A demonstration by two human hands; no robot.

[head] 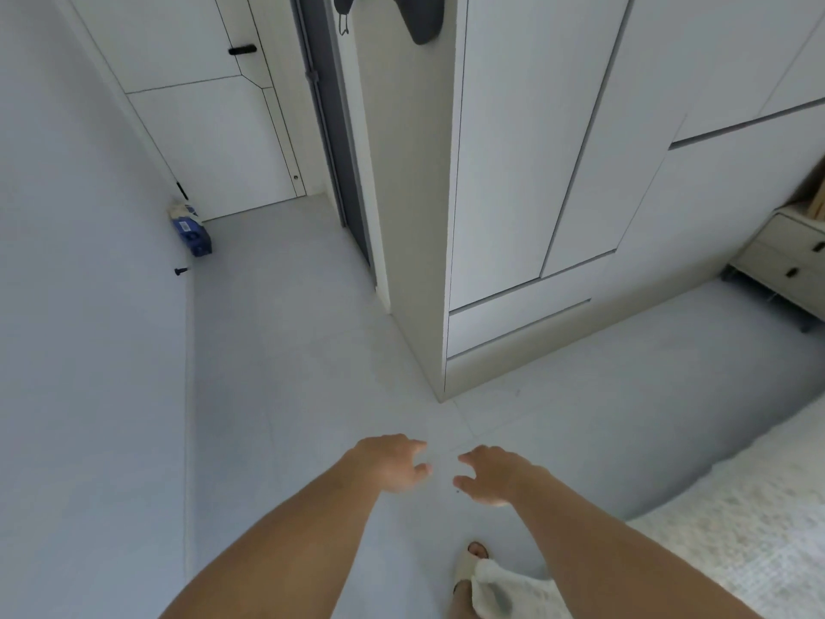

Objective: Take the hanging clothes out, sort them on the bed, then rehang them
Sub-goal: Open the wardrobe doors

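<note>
My left hand [393, 462] and my right hand [495, 475] reach forward side by side over the floor, low in the middle of the view. Their fingers hang loosely curled and hold nothing. A white wardrobe [527, 172] with its doors closed stands ahead and to the right. No hanging clothes inside it are visible. The bed [736, 507], under a white textured cover, fills the lower right corner. Dark grey items [422, 20] hang on the wardrobe's side panel at the top edge.
A blue and white package [192, 232] lies on the floor by the left wall, near a white door [210, 127] with a black handle. A beige drawer unit [785, 256] stands at the far right. My foot in a sandal [473, 569] shows at the bottom.
</note>
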